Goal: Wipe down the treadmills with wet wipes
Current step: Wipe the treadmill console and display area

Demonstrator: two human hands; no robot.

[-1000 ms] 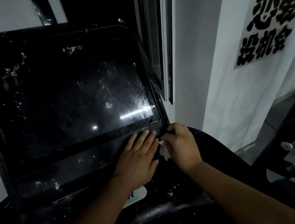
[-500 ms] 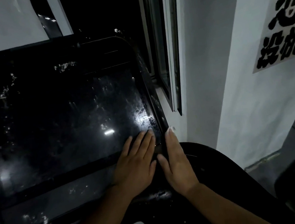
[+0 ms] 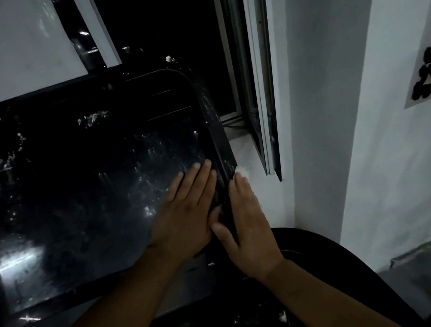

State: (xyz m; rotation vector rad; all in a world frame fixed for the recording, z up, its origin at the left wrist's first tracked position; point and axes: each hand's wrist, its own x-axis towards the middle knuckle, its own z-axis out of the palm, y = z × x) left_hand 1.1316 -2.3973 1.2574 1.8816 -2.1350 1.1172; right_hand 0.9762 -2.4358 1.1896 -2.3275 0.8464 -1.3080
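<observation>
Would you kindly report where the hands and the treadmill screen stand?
Left hand flat on screen, lower right corner. Right hand flat along frame edge, white scrap at fingertips, likely wipe. Screen streaked. Window close right, nothing blocking.

Your left hand [image 3: 187, 212] lies palm down just left of the frame's centre, its 4 fingers [image 3: 197, 181] straight, close together and pointing to the upper right. Your right hand [image 3: 248, 224] lies flat just beside it, fingers straight and pointing up, thumb [image 3: 217, 229] spread toward the left hand. Your left forearm [image 3: 113, 309] enters from the lower left, your right forearm [image 3: 325, 290] from the lower right.
</observation>
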